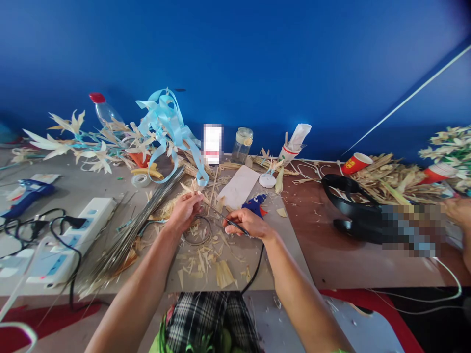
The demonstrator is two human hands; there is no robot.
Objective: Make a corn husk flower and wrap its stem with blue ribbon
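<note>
Head view: husk flowers (pixel 79 139) far left look finished.
Husk piece (pixel 190 187): petals spread, apparently part-made; joining seems left to do.
Left hand (pixel 186 212): pinching the husk piece at its fingertips.
Right hand (pixel 252 223): closed on a slim dark rod (pixel 238 227), right and slightly nearer than the husk piece.

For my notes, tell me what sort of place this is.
Probably a craft workroom: pale, pointed husk flowers, a long bundle of thin grey wires and a blue plastic glue gun suggest it.
</note>
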